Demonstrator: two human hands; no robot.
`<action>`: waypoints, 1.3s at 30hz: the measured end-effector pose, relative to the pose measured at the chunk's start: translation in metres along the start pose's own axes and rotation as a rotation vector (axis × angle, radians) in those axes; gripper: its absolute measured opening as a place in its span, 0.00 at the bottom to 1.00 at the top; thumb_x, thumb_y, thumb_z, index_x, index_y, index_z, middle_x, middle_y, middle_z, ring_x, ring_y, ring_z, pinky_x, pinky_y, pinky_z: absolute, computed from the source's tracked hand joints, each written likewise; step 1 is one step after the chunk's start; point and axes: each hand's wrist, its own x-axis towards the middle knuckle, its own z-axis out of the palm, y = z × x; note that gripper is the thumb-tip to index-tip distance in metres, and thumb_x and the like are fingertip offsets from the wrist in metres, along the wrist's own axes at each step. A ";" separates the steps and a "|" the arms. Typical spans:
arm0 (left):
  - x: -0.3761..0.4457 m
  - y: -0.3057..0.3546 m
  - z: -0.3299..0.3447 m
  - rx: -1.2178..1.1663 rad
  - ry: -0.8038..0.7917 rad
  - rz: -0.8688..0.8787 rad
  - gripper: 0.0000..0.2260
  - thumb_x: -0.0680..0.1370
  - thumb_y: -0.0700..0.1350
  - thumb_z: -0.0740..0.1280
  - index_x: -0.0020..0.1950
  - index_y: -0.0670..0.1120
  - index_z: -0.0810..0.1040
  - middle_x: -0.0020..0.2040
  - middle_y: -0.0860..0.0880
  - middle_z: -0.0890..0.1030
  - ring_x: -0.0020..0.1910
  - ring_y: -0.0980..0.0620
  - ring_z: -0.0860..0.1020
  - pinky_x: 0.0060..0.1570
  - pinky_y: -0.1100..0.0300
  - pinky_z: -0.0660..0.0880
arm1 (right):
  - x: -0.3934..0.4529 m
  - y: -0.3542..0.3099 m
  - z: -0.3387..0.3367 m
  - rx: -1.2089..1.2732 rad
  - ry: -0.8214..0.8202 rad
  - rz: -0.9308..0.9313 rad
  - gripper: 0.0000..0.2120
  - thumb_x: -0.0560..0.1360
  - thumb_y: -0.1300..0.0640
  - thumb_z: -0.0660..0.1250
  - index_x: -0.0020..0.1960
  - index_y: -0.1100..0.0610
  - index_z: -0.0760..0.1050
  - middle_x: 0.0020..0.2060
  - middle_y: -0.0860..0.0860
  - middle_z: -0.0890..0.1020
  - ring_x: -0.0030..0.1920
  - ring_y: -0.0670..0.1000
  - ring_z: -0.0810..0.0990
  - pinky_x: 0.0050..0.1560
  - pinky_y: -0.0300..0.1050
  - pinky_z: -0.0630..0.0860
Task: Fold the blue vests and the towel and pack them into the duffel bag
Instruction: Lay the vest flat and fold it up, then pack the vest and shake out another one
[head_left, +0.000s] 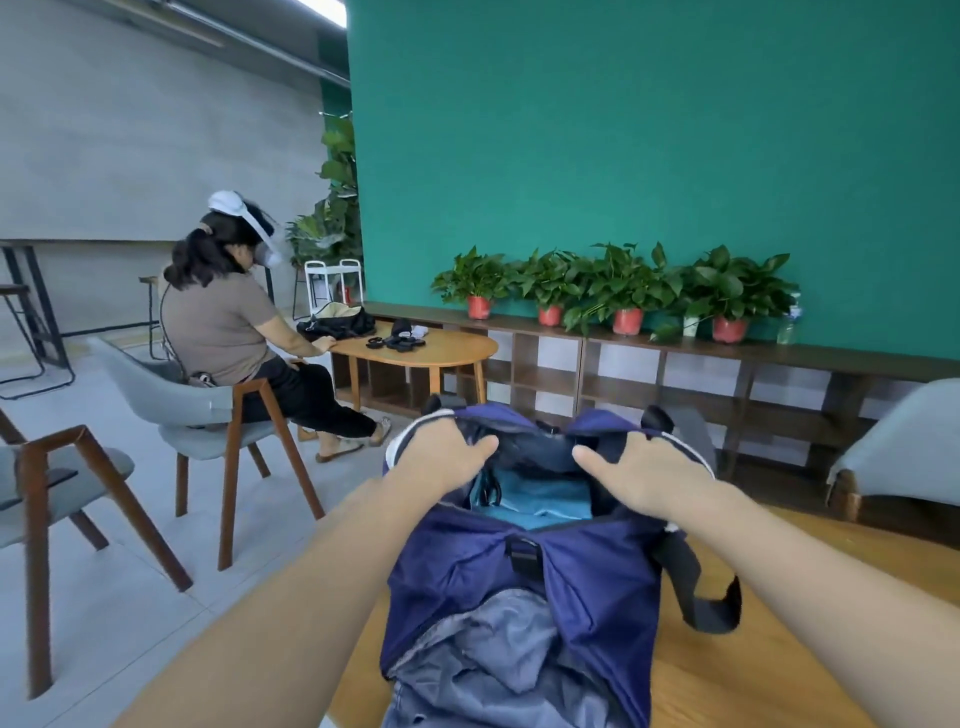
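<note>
Holding the duffel bag (519, 566) open on the wooden table (753, 649), the left hand (447, 457) and right hand (639, 478) each grip the far rim, fingers curled over it. Something light blue (535, 501), maybe the towel, is already inside. I'd keep both sides pulled wide and taut so nothing snags. No readable labels anywhere.

Bag mouth (535, 499) open between left hand (441, 457) and right hand (644, 478); passage downward there, floor of gap taken by teal cloth (540, 506). Black strap (696, 587) lies below right hand, on wooden table (779, 649). Bare tabletop right of right forearm. Grey chair (208, 415) well left of left hand.
</note>
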 end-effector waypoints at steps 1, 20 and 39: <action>-0.003 -0.008 0.012 -0.002 -0.006 -0.011 0.19 0.79 0.61 0.66 0.43 0.45 0.77 0.37 0.49 0.78 0.42 0.47 0.80 0.43 0.56 0.74 | -0.003 0.001 0.011 -0.011 -0.024 0.006 0.52 0.66 0.19 0.47 0.72 0.58 0.71 0.65 0.58 0.79 0.62 0.60 0.78 0.63 0.55 0.75; -0.116 0.050 0.044 -0.107 -0.001 0.053 0.29 0.79 0.61 0.66 0.76 0.49 0.66 0.70 0.49 0.74 0.68 0.47 0.73 0.61 0.51 0.73 | -0.116 0.069 0.004 0.362 0.119 -0.296 0.24 0.76 0.38 0.68 0.67 0.48 0.73 0.60 0.43 0.77 0.61 0.45 0.75 0.59 0.37 0.68; -0.414 0.345 0.250 -0.200 -0.449 0.775 0.16 0.82 0.55 0.63 0.68 0.56 0.74 0.55 0.57 0.82 0.52 0.52 0.79 0.47 0.55 0.76 | -0.408 0.425 0.004 0.327 0.091 0.307 0.12 0.77 0.39 0.68 0.53 0.45 0.79 0.42 0.43 0.83 0.44 0.41 0.80 0.46 0.37 0.75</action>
